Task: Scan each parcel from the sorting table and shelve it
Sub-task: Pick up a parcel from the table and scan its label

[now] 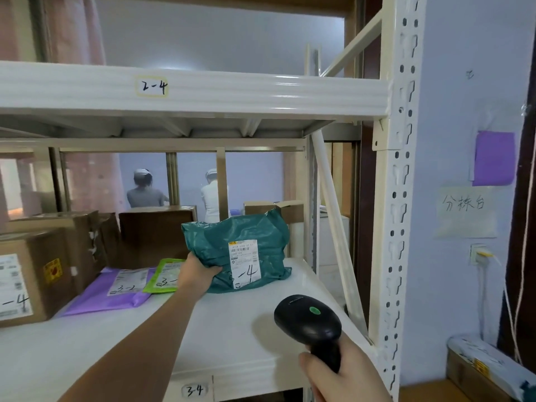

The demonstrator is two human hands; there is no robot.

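The green parcel (236,250), a soft crinkled poly mailer, is sitting at frame centre on the white shelf (232,338); it is judged light and pliable, best gripped by an edge. The left hand (195,274) is grasping its lower left edge. The right hand (342,372), lower right, is clasping the scanner (309,320) handle.

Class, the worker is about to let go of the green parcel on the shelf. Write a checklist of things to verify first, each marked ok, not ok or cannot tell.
1. Left hand grips the green parcel: ok.
2. Parcel rests on the shelf: ok.
3. Handwriting on the parcel label ends in 4, shelf tag reads 3-4: ok.
4. Parcel already scanned: cannot tell.
5. Right hand holds the scanner away from the parcel: ok.
6. Parcel sits apart from the small green packet: cannot tell.
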